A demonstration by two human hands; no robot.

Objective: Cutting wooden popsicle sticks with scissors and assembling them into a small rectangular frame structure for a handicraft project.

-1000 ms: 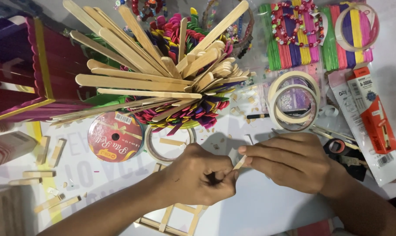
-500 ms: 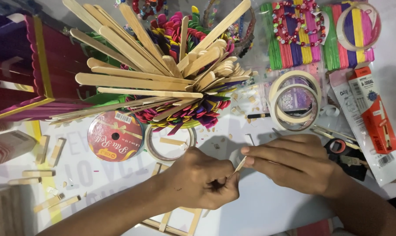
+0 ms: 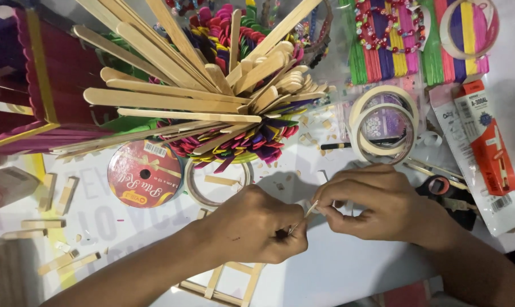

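Meanwhile both hands, left hand (image 3: 257, 224) and right hand (image 3: 377, 202), pinch one thin wooden stick (image 3: 303, 217) between closed fingers. A partly built stick frame (image 3: 223, 281) lies below; many loose craft sticks (image 3: 172, 102) remain unused.

Most of the thin stick (image 3: 303, 217) is covered by the left hand (image 3: 257, 224) and right hand (image 3: 377, 202). The small wooden frame (image 3: 223, 284) is partly hidden under the left hand and cut off by the bottom edge.
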